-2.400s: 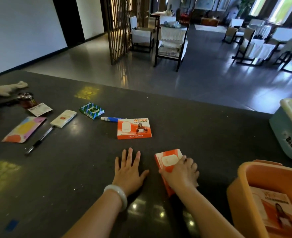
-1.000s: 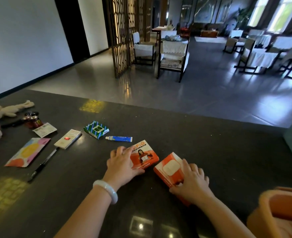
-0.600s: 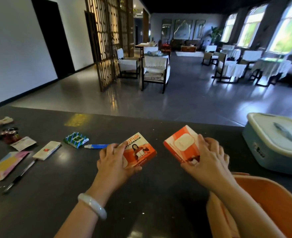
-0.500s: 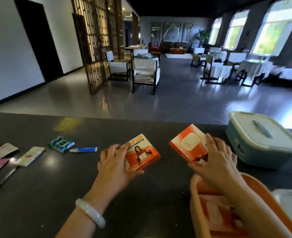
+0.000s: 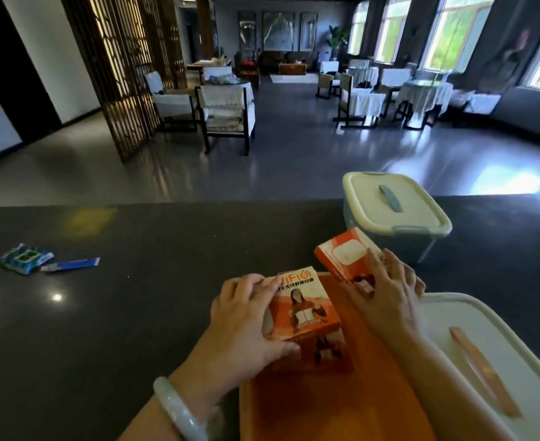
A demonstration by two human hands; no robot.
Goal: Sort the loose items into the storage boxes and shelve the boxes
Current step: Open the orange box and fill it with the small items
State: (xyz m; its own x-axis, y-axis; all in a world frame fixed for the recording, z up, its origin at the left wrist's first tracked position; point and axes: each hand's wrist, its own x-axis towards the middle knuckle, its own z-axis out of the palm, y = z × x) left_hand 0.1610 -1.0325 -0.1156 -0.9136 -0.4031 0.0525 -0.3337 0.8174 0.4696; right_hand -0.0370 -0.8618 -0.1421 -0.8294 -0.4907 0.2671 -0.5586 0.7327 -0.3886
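While both boxes hang over the orange bin [image 5: 310,409], my left grip [image 5: 246,326] clasps the WiFi box [image 5: 303,303]; my right grip [image 5: 386,294] pinches the second box [image 5: 342,256].

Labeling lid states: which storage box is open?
The orange box under the hands; its cream lid lies beside it. The blue box behind is lidded.

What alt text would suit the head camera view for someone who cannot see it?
Two hands each hold an orange carton, left hand and right hand, over an open orange box on a dark counter. A lidded blue box stands behind, a white lid at right.
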